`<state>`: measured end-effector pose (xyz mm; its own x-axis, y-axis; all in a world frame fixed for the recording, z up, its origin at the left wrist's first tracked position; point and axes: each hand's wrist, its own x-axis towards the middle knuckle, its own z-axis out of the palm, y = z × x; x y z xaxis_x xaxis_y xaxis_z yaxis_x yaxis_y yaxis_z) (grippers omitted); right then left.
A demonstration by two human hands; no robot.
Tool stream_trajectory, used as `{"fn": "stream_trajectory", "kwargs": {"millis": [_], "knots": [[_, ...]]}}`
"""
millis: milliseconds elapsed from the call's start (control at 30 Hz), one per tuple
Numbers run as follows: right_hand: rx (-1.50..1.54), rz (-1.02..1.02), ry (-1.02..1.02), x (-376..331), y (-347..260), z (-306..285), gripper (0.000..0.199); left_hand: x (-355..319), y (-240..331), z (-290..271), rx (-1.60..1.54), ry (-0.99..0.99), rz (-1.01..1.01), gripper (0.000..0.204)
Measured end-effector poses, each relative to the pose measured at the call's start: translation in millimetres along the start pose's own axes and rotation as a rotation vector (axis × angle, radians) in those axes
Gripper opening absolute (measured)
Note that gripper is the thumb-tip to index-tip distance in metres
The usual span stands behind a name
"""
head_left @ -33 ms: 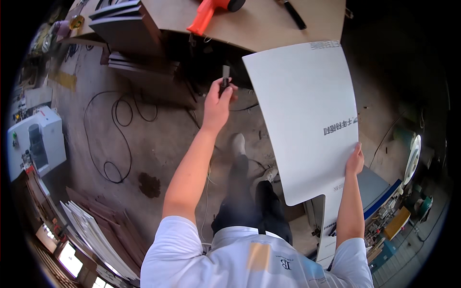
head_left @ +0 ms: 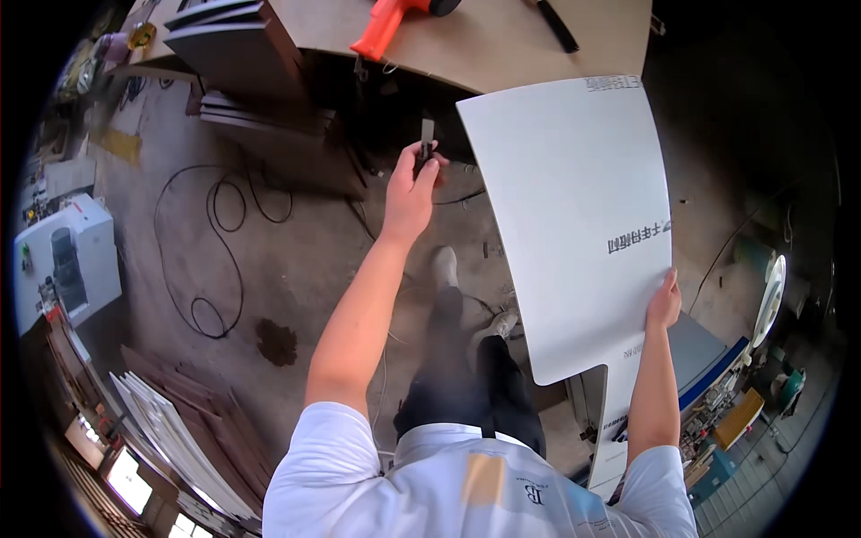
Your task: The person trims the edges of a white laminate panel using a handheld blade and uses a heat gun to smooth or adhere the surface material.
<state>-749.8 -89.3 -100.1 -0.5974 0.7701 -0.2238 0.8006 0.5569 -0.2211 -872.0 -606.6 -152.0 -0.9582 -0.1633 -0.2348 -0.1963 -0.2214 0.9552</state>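
My left hand (head_left: pixel 413 199) is closed round a small tool with a flat grey blade (head_left: pixel 428 131), held upright in front of me. Its dark grip is mostly hidden by my fingers. A large white panel (head_left: pixel 565 197) with rounded corners and dark print hangs to the right of that hand, apart from the blade. From its lower right a narrow strip runs down toward my side. My right hand (head_left: pixel 664 303) grips the panel's right edge, its fingers partly behind it. The panel's far end is close to the workbench's front edge, and I cannot tell whether they touch.
On the workbench (head_left: pixel 502 54) lie an orange pistol-shaped tool (head_left: pixel 384 27) and a black stick-like tool (head_left: pixel 558 27). Dark panels (head_left: pixel 238 63) are stacked at the far left. A black cable (head_left: pixel 235 260) loops over the floor. More boards (head_left: pixel 170 421) lean at the near left.
The view has shifted very slightly. The blade in my left hand has turned a little and shows its flat side more. My right hand keeps its hold on the panel.
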Motion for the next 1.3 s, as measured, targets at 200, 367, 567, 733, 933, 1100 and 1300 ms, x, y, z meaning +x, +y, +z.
{"fn": "stream_trajectory", "kwargs": {"millis": [200,367,567,733,933,1100,1300], "knots": [[-0.027,-0.038,0.073,0,2,9,0.074,16,-18,4,-0.005,0.041,-0.092,0.027],[0.02,-0.089,0.097,6,12,10,0.075,21,-31,10,0.388,0.148,0.18,0.034],[0.036,-0.051,0.124,5,15,9,0.073,0,-35,13,0.644,-0.044,0.561,0.034],[0.139,-0.063,0.073,6,18,10,0.068,58,-19,4,0.816,-0.047,0.85,0.026],[0.169,-0.051,0.114,10,26,13,0.066,135,-5,-9,1.0,0.136,0.797,0.031],[0.216,-0.038,0.05,0,15,8,0.065,47,-3,-1,0.846,-0.152,0.916,0.031],[0.23,-0.05,0.092,9,27,14,0.065,77,8,5,1.074,-0.071,0.967,0.038]]}}
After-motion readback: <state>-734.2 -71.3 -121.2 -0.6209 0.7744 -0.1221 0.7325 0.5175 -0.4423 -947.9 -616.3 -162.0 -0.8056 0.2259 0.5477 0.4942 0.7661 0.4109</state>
